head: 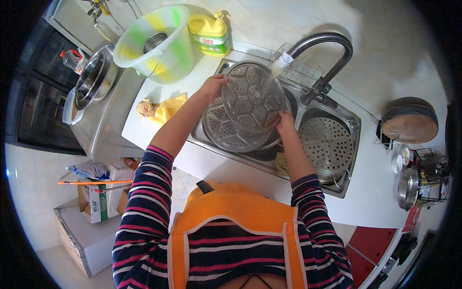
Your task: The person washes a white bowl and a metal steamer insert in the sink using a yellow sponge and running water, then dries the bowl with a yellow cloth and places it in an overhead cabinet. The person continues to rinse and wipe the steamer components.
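Observation:
A round, patterned metal steamer tray (254, 95) is held tilted over the left sink basin. My left hand (213, 87) grips its upper left rim, and my right hand (285, 123) grips its lower right rim. Water from the curved faucet (332, 38), whose spout has a white cloth or cover (282, 64), runs onto the tray. Beneath it a similar perforated tray (231, 135) lies in the left basin. A steamer pot with round holes (325, 144) sits in the right basin. A pale cloth (281, 163) hangs by the divider, near my right forearm.
A green-yellow bucket (169, 54) with a metal bowl inside and a yellow detergent jug (211, 36) stand behind on the left. A yellow cloth (168, 110) lies on the counter. Stacked metal bowls (108, 77) are farther left; a round wooden chopping board (409, 128) stands at right.

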Available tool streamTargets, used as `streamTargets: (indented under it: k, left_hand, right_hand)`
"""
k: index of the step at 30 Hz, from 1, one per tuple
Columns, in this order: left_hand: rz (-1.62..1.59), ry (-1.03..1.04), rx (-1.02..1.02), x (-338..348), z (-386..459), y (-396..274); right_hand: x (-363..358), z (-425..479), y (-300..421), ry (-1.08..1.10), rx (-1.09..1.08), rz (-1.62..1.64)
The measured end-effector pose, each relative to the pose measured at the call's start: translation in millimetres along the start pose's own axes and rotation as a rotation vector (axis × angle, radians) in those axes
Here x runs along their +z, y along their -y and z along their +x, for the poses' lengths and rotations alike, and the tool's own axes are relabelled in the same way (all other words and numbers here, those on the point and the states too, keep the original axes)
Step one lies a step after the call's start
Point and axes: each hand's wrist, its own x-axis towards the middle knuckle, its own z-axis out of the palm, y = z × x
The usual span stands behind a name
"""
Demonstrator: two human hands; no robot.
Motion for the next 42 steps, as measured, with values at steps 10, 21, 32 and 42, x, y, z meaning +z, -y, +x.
streamTargets:
  k: [10,21,32,42]
  left_hand:
    - [-0.078,-0.064,-0.074,-56,-39,5]
    - [0.256,-0.335,0.047,-59,-30,90]
    - [1.185,-0.609,0.241,-37,-74,97]
    - [-0.1,-0.366,-0.162,-49,-64,140]
  right_hand:
    - [51,-39,13,0.105,0.03,-0.242]
    - [3,-51,17,0.054,-0.232,-0.349]
    - [-51,-168,125,-0.167,-0.621,-0.603]
    - [-188,-178,165,-0.47,-0.657,-0.459]
